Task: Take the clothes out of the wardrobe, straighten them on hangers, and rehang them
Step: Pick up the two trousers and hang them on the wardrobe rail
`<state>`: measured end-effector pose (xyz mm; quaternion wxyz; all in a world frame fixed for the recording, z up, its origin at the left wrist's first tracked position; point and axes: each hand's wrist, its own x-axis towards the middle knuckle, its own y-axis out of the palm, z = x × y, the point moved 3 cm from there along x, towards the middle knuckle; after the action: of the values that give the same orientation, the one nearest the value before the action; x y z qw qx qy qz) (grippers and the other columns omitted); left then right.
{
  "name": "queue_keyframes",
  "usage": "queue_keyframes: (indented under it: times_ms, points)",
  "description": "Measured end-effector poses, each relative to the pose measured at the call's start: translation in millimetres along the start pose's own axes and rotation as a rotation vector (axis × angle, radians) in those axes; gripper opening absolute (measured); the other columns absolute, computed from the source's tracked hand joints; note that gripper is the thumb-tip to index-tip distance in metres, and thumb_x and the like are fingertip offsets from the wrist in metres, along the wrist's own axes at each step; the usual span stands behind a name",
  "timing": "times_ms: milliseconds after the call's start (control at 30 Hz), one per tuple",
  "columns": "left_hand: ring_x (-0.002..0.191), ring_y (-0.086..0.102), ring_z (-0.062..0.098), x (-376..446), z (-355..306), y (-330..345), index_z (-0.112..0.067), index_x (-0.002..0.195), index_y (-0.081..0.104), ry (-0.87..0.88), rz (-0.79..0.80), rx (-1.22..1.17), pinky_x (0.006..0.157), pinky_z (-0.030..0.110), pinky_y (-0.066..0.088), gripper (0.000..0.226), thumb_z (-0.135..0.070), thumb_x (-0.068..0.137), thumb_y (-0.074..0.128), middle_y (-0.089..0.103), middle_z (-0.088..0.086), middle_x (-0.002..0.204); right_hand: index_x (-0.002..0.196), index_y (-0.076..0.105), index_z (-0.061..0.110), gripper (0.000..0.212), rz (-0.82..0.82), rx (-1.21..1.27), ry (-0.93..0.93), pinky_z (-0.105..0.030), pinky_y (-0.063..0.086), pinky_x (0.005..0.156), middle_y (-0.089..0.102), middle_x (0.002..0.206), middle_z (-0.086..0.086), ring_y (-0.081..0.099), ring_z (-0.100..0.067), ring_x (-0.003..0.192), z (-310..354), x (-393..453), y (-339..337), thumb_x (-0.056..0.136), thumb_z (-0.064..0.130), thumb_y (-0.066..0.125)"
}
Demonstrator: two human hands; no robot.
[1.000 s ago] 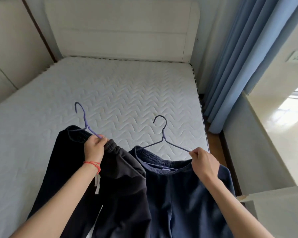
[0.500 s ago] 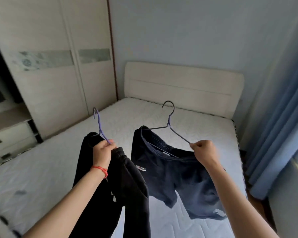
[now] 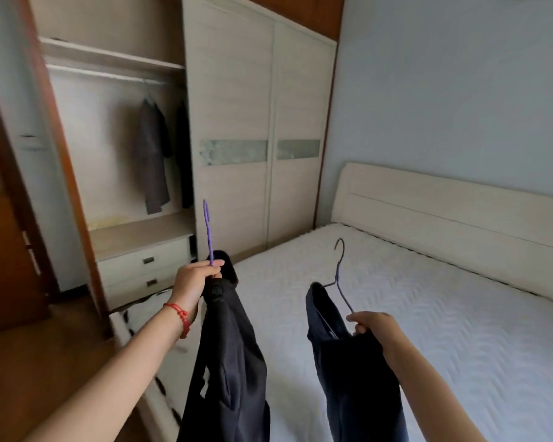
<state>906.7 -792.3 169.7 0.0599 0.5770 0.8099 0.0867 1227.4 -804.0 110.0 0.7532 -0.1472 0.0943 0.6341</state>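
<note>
Nowhere on the garments, hangers or furniture is any legible writing or brand mark. Left hand point(image 3: 194, 283), raised with the forearm extended forward, a red cord bracelet point(image 3: 178, 314) at the wrist; its fingers are clamped round the neck of a purple wire hanger point(image 3: 208, 231), whose hook stands upright and edge-on. From it hang black trousers point(image 3: 227, 362), soft and matte, with a gathered waistband bunched against the hand. Right hand point(image 3: 375, 328), held lower over the bed; its fingers pinch one shoulder of a dark wire hanger point(image 3: 340, 275), tilted so the hook leans to the left. Navy shorts point(image 3: 351, 371), of slightly coarser knit, drape from this hanger and below the hand. Both garments hang in the air above the near edge of the mattress point(image 3: 428, 314), white with a quilted chevron pattern. Wardrobe point(image 3: 233, 122), pale wood grain with a frosted band, open at left, where two dark garments point(image 3: 154, 154) hang from the rail.
</note>
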Motion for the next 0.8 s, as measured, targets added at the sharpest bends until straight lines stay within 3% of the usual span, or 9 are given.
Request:
queue_keyframes:
  times_ms: [100, 167, 233, 367, 433, 567, 700, 800]
  points:
    - [0.029, 0.039, 0.004, 18.5, -16.2, -56.7, 0.006, 0.097, 0.062, -0.032, -0.034, -0.086, 0.035, 0.009, 0.029, 0.019, 0.007, 0.085, 0.048, 0.045, -0.007, 0.032, 0.035, 0.043, 0.013, 0.046, 0.051, 0.045, -0.016, -0.038, 0.029, 0.06, 0.037, 0.038, -0.004, 0.036, -0.023, 0.049, 6.4, 4.9, 56.5, 0.074, 0.001, 0.064]
    - [0.028, 0.038, 0.004, 30.7, -25.4, -90.3, 0.0, 0.08, 0.062, -0.036, -0.06, -0.107, 0.035, 0.01, 0.028, 0.017, 0.006, 0.086, 0.047, 0.044, -0.007, 0.031, 0.032, 0.042, 0.014, 0.05, 0.091, 0.05, -0.029, -0.036, 0.029, 0.056, 0.038, 0.037, -0.003, 0.035, -0.023, 0.047, 13.6, 8.7, 91.2, 0.074, 0.002, 0.065]
    - [0.026, 0.036, 0.005, 43.3, -31.3, -120.8, -0.003, 0.067, 0.058, -0.04, -0.096, -0.117, 0.034, 0.011, 0.027, 0.023, 0.004, 0.087, 0.048, 0.042, -0.006, 0.03, 0.029, 0.042, 0.014, 0.052, 0.15, 0.055, -0.041, -0.033, 0.029, 0.051, 0.039, 0.035, -0.002, 0.035, -0.022, 0.044, 25.9, 13.1, 127.3, 0.074, 0.003, 0.065]
    - [0.023, 0.029, 0.006, 67.9, -30.3, -173.6, -0.015, 0.031, 0.047, -0.057, -0.175, -0.105, 0.032, 0.014, 0.022, 0.058, 0.001, 0.087, 0.053, 0.035, -0.005, 0.027, 0.027, 0.047, 0.014, 0.053, 0.282, 0.069, -0.082, -0.029, 0.032, 0.047, 0.041, 0.034, -0.001, 0.039, -0.018, 0.034, 58.3, 30.6, 205.8, 0.077, 0.004, 0.063]
    - [0.024, 0.029, 0.006, 78.9, -30.4, -198.6, -0.012, 0.037, 0.045, -0.044, -0.236, -0.094, 0.034, 0.014, 0.023, 0.052, 0.001, 0.087, 0.053, 0.034, -0.005, 0.027, 0.029, 0.046, 0.013, 0.052, 0.339, 0.069, -0.089, -0.031, 0.031, 0.049, 0.04, 0.035, -0.002, 0.038, -0.022, 0.039, 71.8, 43.2, 245.4, 0.078, 0.005, 0.063]
    - [0.027, 0.034, 0.007, 98.7, -43.2, -248.2, -0.004, 0.07, 0.057, 0.015, -0.356, -0.013, 0.037, 0.015, 0.028, 0.021, 0.001, 0.089, 0.049, 0.038, -0.005, 0.029, 0.031, 0.043, 0.012, 0.052, 0.425, 0.04, -0.116, -0.034, 0.032, 0.054, 0.043, 0.04, -0.007, 0.038, -0.024, 0.045, 95.9, 67.1, 323.1, 0.078, 0.007, 0.064]
    - [0.03, 0.037, 0.008, 119.1, -61.4, -297.3, -0.003, 0.079, 0.056, 0.059, -0.434, 0.115, 0.04, 0.015, 0.033, 0.01, -0.004, 0.088, 0.053, 0.04, -0.004, 0.03, 0.027, 0.044, 0.015, 0.056, 0.488, 0.017, -0.223, -0.028, 0.038, 0.052, 0.045, 0.033, 0.0, 0.043, -0.013, 0.032, 119.8, 83.3, 396.0, 0.079, 0.008, 0.063]
    - [0.033, 0.041, 0.009, 137.5, -73.0, -334.7, -0.004, 0.07, 0.058, 0.06, -0.461, 0.202, 0.043, 0.014, 0.039, 0.019, -0.008, 0.088, 0.055, 0.042, -0.004, 0.032, 0.033, 0.043, 0.014, 0.051, 0.52, -0.012, -0.284, -0.026, 0.038, 0.051, 0.045, 0.034, 0.003, 0.041, -0.01, 0.031, 134.3, 93.5, 447.5, 0.079, 0.009, 0.062]
